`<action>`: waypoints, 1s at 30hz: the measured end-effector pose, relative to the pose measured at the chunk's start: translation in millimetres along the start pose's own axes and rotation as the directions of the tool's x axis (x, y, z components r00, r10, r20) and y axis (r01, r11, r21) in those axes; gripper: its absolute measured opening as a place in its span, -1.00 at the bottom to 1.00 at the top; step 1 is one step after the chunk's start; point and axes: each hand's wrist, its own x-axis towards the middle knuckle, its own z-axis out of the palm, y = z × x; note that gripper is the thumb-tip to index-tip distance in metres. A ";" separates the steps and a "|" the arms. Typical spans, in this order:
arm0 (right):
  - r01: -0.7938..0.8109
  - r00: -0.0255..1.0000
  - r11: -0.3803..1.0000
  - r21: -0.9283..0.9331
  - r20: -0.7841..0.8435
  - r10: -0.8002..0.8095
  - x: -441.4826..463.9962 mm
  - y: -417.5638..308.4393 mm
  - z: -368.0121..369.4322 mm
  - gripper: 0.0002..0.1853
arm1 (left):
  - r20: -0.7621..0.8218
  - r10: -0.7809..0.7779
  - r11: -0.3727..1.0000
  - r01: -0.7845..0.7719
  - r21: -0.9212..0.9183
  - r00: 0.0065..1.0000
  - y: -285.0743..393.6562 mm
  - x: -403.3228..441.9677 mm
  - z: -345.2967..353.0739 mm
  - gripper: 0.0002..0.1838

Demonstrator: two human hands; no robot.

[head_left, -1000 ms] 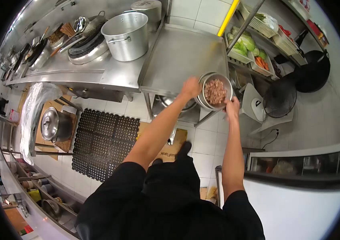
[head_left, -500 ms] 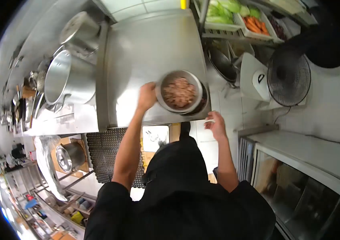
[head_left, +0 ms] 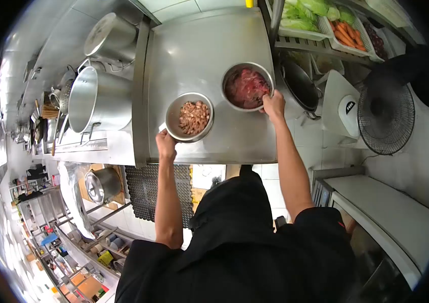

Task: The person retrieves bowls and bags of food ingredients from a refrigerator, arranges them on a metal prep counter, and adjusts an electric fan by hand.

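Observation:
My left hand [head_left: 166, 145] is closed on the near left rim of a steel bowl [head_left: 173, 112] holding brownish chopped meat [head_left: 193, 117]. To its right, my right hand [head_left: 274, 105] grips the near right rim of a second steel bowl [head_left: 228, 99], in which red raw meat [head_left: 247, 87] lies with some darker bits. The two bowls are apart, both over the steel worktop [head_left: 199, 45]. Whether they rest fully on it cannot be told.
Tall aluminium pots [head_left: 106, 98] and utensils stand left of the worktop. At the right are a black pan [head_left: 298, 86], a fan [head_left: 386, 118] and a white-topped fridge [head_left: 371, 202]. Crates of cabbage [head_left: 300, 12] and carrots [head_left: 346, 34] sit on the upper right shelf.
My left hand has shifted the bowl of brownish meat leftward, uncovering the bowl of red meat. My right hand has moved up from the worktop's edge and taken hold of that second bowl.

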 end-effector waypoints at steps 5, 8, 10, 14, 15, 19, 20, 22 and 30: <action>-0.140 0.990 0.792 0.594 0.062 0.128 -20.5 8.0 11.8 -0.69 | -0.181 -0.091 0.970 0.046 -0.239 0.979 -19.7 16.9 19.9 -0.79; -0.448 0.865 0.303 0.841 0.322 0.384 -51.9 -3.4 11.3 -0.42 | -0.307 -0.235 0.874 0.063 -0.481 0.922 -46.6 40.5 31.4 -0.80; -0.405 0.913 0.421 0.812 0.335 0.232 -75.6 -10.6 16.0 -0.35 | -0.347 -0.374 0.801 0.111 -0.588 0.860 -43.3 56.1 47.2 -0.76; -0.234 0.848 0.861 0.452 0.528 -0.046 -120.0 -11.8 0.3 -0.27 | -0.051 -0.190 0.821 0.130 -0.555 0.980 -22.8 90.6 62.1 -0.57; -0.253 0.879 0.839 0.481 0.477 -0.009 -137.4 -11.1 -4.1 -0.35 | 0.079 -0.207 0.931 0.221 -0.292 0.975 -15.0 94.5 65.1 -0.45; -0.220 0.932 0.864 0.453 0.359 0.049 -189.0 41.9 -25.9 -0.52 | 0.346 -0.329 0.907 0.192 0.376 0.879 28.9 64.4 59.1 -0.50; -0.209 0.956 0.865 0.455 0.283 0.082 -207.0 57.0 -28.3 -0.61 | 0.365 -0.325 0.909 0.181 0.375 0.872 15.2 52.7 57.5 -0.50; -0.185 0.977 0.864 0.468 0.181 0.110 -247.5 89.5 -28.5 -0.68 | 0.603 -0.074 0.805 -0.309 0.506 0.794 -29.6 17.5 50.7 -0.65; -0.309 0.943 0.928 0.207 0.194 0.271 -513.8 215.4 -2.4 -0.75 | 0.676 -0.716 0.629 -0.579 0.518 -0.174 -213.4 -250.1 -9.7 -0.82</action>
